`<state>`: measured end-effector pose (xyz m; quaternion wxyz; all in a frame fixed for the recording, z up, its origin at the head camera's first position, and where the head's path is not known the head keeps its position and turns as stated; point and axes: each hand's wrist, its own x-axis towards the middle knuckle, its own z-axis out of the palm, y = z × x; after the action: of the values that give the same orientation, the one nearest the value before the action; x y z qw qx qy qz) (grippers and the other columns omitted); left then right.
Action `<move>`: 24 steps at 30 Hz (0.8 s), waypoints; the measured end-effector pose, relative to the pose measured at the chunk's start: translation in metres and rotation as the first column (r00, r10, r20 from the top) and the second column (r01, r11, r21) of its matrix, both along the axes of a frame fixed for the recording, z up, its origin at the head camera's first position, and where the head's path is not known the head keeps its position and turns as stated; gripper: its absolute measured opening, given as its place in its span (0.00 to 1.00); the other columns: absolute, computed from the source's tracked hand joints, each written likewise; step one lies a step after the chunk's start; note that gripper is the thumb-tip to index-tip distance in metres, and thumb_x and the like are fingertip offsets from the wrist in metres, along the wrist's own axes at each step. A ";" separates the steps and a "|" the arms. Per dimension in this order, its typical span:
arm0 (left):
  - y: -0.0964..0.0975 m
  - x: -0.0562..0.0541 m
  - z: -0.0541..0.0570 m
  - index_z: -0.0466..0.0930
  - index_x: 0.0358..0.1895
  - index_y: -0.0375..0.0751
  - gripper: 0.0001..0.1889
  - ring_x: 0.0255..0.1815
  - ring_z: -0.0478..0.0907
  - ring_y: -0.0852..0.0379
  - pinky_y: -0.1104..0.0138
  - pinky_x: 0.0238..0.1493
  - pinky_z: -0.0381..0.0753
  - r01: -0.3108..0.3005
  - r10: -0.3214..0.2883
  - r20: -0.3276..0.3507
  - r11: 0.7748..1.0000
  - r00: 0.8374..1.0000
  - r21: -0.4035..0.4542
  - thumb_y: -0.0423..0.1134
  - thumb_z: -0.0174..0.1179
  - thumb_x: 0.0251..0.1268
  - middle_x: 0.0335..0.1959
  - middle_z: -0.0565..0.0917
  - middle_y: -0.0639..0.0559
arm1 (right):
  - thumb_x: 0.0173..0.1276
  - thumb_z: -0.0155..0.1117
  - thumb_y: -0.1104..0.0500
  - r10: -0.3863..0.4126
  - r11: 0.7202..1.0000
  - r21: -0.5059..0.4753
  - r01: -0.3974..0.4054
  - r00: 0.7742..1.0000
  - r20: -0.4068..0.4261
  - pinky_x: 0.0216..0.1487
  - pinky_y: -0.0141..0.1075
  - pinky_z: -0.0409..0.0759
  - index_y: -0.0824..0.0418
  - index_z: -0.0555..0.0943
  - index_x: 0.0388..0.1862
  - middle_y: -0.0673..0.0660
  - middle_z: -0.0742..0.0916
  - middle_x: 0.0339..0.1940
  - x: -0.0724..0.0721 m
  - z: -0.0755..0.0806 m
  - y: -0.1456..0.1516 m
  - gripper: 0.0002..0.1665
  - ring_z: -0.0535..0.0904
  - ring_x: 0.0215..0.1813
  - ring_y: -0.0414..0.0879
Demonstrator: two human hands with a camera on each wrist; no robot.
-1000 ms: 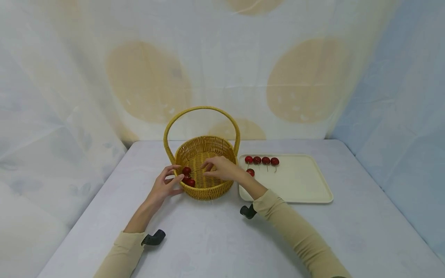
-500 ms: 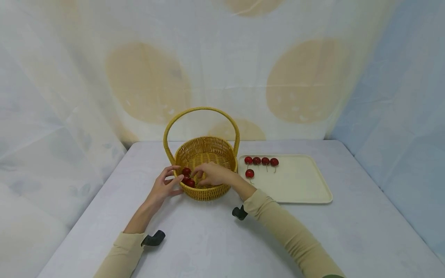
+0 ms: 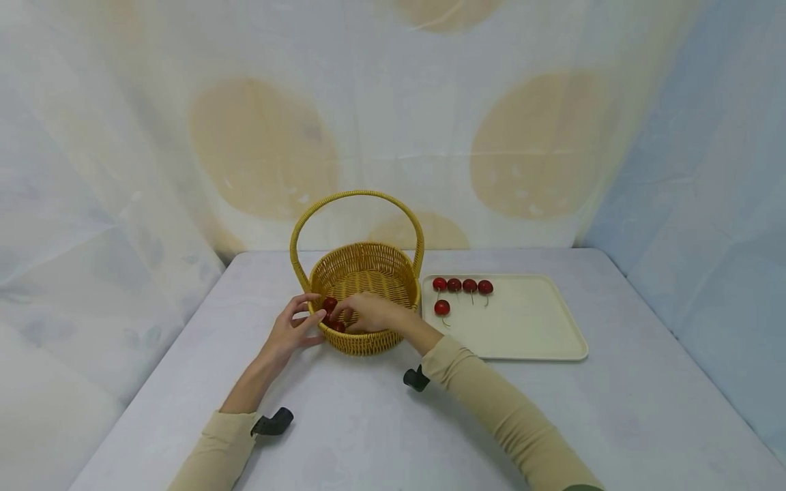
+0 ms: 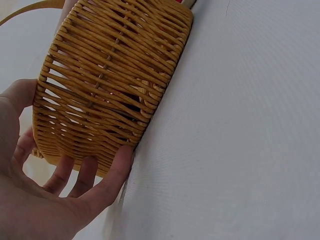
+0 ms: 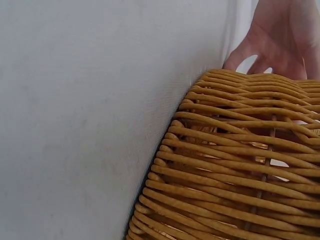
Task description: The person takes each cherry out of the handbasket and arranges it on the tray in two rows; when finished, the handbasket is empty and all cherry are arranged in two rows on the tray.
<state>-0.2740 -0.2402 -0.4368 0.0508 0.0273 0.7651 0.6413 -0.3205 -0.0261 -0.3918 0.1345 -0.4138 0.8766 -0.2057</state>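
A yellow-brown wicker basket (image 3: 362, 344) with a tall hoop handle stands on the table, with a few red cherries (image 3: 329, 303) inside at its left. My left hand (image 3: 290, 331) grips the basket's left side, thumb over the rim and fingers along the outer wall; the left wrist view shows the fingers bent against the weave. My right hand (image 3: 371, 312) reaches into the basket from the right, its bent fingertips at the cherries. Whether it pinches one is too small to tell. The right wrist view shows mainly the woven wall (image 5: 240, 165), with the left hand (image 5: 280, 45) beyond.
A cream tray (image 3: 522, 327) lies right of the basket. Along its back edge is a row of several cherries (image 3: 469, 286) with stems, and one more cherry (image 3: 442, 308) lies in front of the row's left end. Fabric curtains (image 3: 393, 136) enclose the table's (image 3: 344, 423) back and sides.
My right hand has moved left inside the basket, from its middle to the cherries, uncovering the front cherry on the tray. My left hand has stayed on the basket.
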 end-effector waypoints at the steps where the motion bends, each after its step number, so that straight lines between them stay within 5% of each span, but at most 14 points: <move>1: 0.000 0.000 0.001 0.61 0.70 0.52 0.31 0.63 0.70 0.44 0.46 0.54 0.83 0.001 -0.001 0.002 1.000 1.000 0.002 0.51 0.61 0.68 0.63 0.60 0.42 | 0.67 0.68 0.60 -0.002 1.000 0.004 0.002 1.000 0.001 0.48 0.30 0.81 0.52 0.81 0.59 0.54 0.87 0.50 0.000 -0.001 -0.001 0.21 0.82 0.50 0.45; 11: 0.006 0.013 0.021 0.59 0.71 0.46 0.31 0.65 0.70 0.41 0.43 0.58 0.79 0.023 -0.023 0.029 1.000 0.999 0.002 0.47 0.59 0.70 0.65 0.59 0.38 | 0.67 0.68 0.61 0.008 1.000 0.021 -0.008 1.000 -0.010 0.52 0.29 0.82 0.54 0.81 0.58 0.51 0.87 0.50 -0.004 -0.007 -0.009 0.20 0.82 0.50 0.41; 18: 0.001 0.005 0.006 0.58 0.72 0.47 0.33 0.66 0.69 0.38 0.44 0.56 0.81 0.023 -0.023 0.010 1.000 1.000 0.021 0.49 0.60 0.69 0.65 0.60 0.40 | 0.66 0.68 0.62 0.001 1.000 0.015 -0.001 1.000 -0.005 0.50 0.28 0.82 0.55 0.82 0.57 0.52 0.87 0.49 -0.004 -0.009 -0.012 0.20 0.82 0.49 0.41; 24: 0.005 0.011 0.018 0.58 0.72 0.45 0.33 0.66 0.69 0.37 0.42 0.58 0.79 0.032 -0.032 0.025 0.999 0.999 0.013 0.48 0.60 0.70 0.65 0.59 0.36 | 0.66 0.67 0.62 -0.005 1.000 0.011 0.005 1.000 -0.011 0.54 0.29 0.82 0.55 0.82 0.56 0.51 0.88 0.50 -0.003 -0.008 -0.012 0.19 0.83 0.51 0.41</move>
<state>-0.2630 -0.2356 -0.4191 0.0703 0.0318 0.7598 0.6456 -0.3233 -0.0378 -0.3996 0.1315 -0.4118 0.8795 -0.1990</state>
